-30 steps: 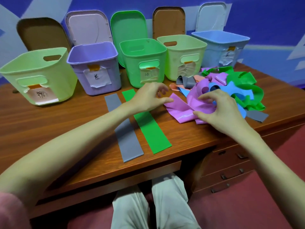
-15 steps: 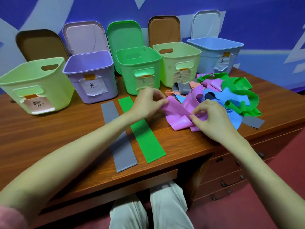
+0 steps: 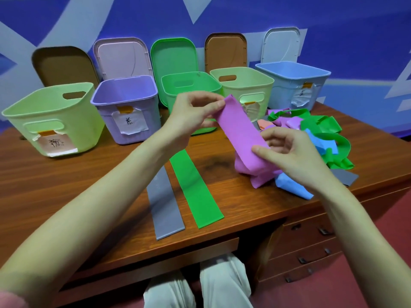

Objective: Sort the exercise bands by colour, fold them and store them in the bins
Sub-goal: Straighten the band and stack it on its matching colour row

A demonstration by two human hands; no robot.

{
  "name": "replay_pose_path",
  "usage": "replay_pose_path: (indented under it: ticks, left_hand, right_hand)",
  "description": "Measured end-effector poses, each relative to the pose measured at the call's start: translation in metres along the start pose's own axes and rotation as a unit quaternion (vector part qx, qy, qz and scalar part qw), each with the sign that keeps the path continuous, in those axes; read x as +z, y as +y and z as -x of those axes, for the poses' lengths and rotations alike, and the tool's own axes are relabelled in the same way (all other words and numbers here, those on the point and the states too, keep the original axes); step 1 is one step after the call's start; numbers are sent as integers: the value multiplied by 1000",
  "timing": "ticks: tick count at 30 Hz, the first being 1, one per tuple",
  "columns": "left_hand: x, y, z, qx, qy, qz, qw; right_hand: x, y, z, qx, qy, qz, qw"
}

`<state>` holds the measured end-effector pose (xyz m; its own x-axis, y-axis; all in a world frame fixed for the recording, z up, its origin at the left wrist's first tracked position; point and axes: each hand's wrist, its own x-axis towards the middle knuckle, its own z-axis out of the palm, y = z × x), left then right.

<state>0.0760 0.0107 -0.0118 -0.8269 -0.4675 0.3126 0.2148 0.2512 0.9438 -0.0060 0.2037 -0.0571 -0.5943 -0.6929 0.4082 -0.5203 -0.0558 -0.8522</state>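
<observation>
I pinched the purple band [image 3: 239, 127] at its top end with my left hand [image 3: 191, 114] and lower down with my right hand [image 3: 287, 150], just in front of the green bin [image 3: 189, 85]; it looked thin, limp and stretchy.

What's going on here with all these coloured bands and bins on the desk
A person is sorting exercise bands. Both hands hold a purple band above the desk: the left hand pinches its top end, the right hand grips lower down. A grey band and a green band lie flat side by side. A tangled pile waits beside five open bins.
</observation>
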Motion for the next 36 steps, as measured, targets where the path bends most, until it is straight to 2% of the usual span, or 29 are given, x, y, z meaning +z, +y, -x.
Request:
replay_pose_path:
  ticks: [3,6,8,14,19,24,27,28,30,33,34,36]
  left_hand:
    - [-4,11,-5,47,41,-16,998]
    - [-9,20,-9,80,78,-1,994]
    - [-14,24,-12,92,92,20,991]
    - [-24,24,-20,14,99,139,985]
    - [-39,17,-21,-28,89,303,948]
    - [-47,14,-15,-22,50,384,922]
    - [-51,16,-5,-45,8,421,906]
    - [-52,18,-1,-42,-11,408,912]
    - [-52,20,8,-29,-51,347,936]
    - [-51,25,21,-8,-90,235,968]
    - [-53,23,24,0,-98,204,974]
    - [-58,21,31,14,-112,152,982]
  right_hand:
    - [-1,3,-1,-5,-46,97,994]
    - [-5,10,-4,-40,-13,238,970]
    - [-7,14,-6,-53,-5,293,955]
    - [-21,35,-18,3,-18,372,928]
    - [-23,37,-27,-2,63,386,920]
    - [-16,34,-29,-49,177,462,868]
    - [-15,40,-28,-23,194,506,840]
    - [-15,42,-27,-6,179,498,848]
    - [-15,46,-27,10,147,420,895]
    - [-10,43,-27,48,164,200,965]
    - [-8,37,-27,70,175,94,978]
    - [-5,25,-29,117,216,-126,961]
